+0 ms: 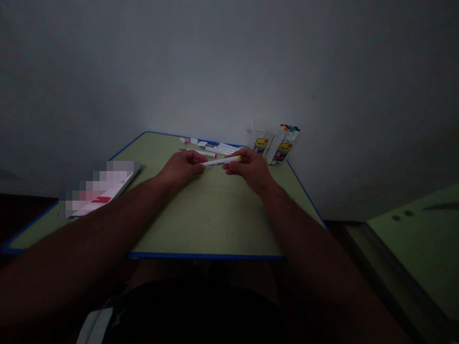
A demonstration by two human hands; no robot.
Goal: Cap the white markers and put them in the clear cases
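A white marker (pixel 219 162) with a yellow end lies level between my two hands above a green desk (pixel 201 215). My left hand (pixel 183 167) is closed on its left end. My right hand (pixel 249 167) pinches its yellow right end, fingers curled. Just beyond the hands, several loose white markers (pixel 210 147) lie near the desk's far edge.
Two clear marker packs (pixel 274 143) lean against the wall at the desk's far right corner, one with coloured caps showing. A flat book or box (pixel 102 191) rests on the desk's left side. A second green desk (pixel 419 248) stands to the right across a gap.
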